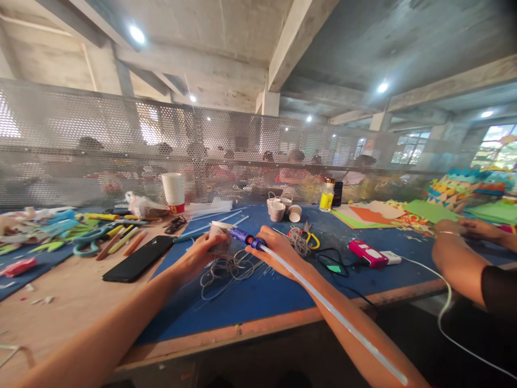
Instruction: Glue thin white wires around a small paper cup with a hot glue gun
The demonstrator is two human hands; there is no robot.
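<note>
My left hand (202,252) is closed round a small pale cup (219,237) above the blue mat. My right hand (278,250) grips a blue glue gun (246,237), its tip pointing left at the cup's rim. A long clear glue stick (335,312) runs from the gun's back end over my right forearm. Beneath the cup lie loops of thin grey cord (226,275). Several small cups (277,210) with cord wound on them stand behind my hands.
Black phone (139,258), teal scissors (86,242) and markers lie left; yellow scissors (312,241), a pink device (367,254) and cables right. At the back stand paper cups (173,189) and a yellow bottle (327,196). Another person's hands (460,242) are far right, near coloured paper (371,214).
</note>
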